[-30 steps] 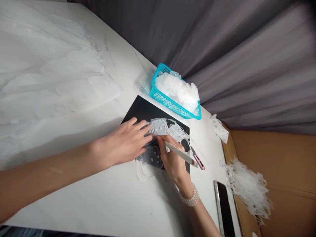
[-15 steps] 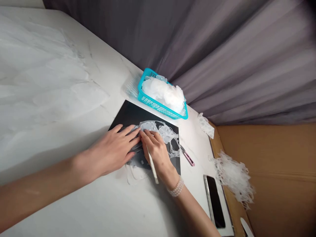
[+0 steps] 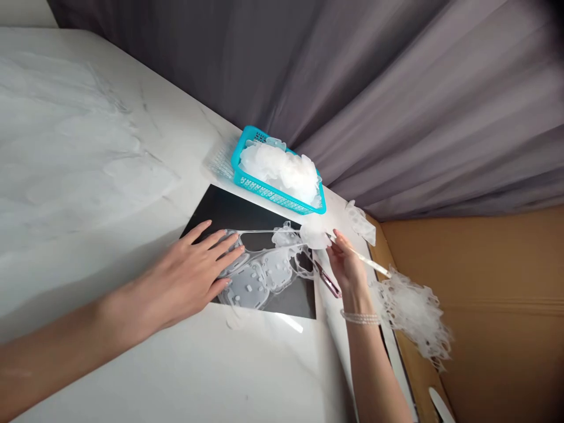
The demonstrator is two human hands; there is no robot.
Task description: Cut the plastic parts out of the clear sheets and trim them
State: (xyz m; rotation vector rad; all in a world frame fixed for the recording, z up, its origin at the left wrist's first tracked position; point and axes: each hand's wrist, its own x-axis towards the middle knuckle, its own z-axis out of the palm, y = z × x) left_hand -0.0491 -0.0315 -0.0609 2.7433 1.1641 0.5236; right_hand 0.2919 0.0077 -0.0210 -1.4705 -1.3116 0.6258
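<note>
My left hand point(image 3: 202, 267) lies flat with spread fingers on a translucent moulded rubbery sheet point(image 3: 249, 285), holding it against a black board point(image 3: 238, 205). The sheet has rounded outlines and small raised bumps. My right hand point(image 3: 348, 264) is closed around a slim white stick-like tool point(image 3: 372, 262) whose exact kind I cannot make out. A cloudy white flap point(image 3: 315, 232) hangs at the tool's tip and right fingertips, off the board's right edge. Thin strands stretch from it back to the sheet under my left fingers. Beneath my right hand lies a pink-handled tool point(image 3: 329, 285).
A blue basket point(image 3: 273, 194) heaped with white translucent pieces stands behind the board. To the right are a small clear scrap point(image 3: 361, 223), a lacy pile of trimmings point(image 3: 416, 314) and a cardboard box point(image 3: 497, 282). Thin white sheeting point(image 3: 79, 141) covers the table's left.
My right hand has moved right, away from my left hand, drawing the translucent flap off the board with stretched strands. My left hand stays pressed on the sheet.
</note>
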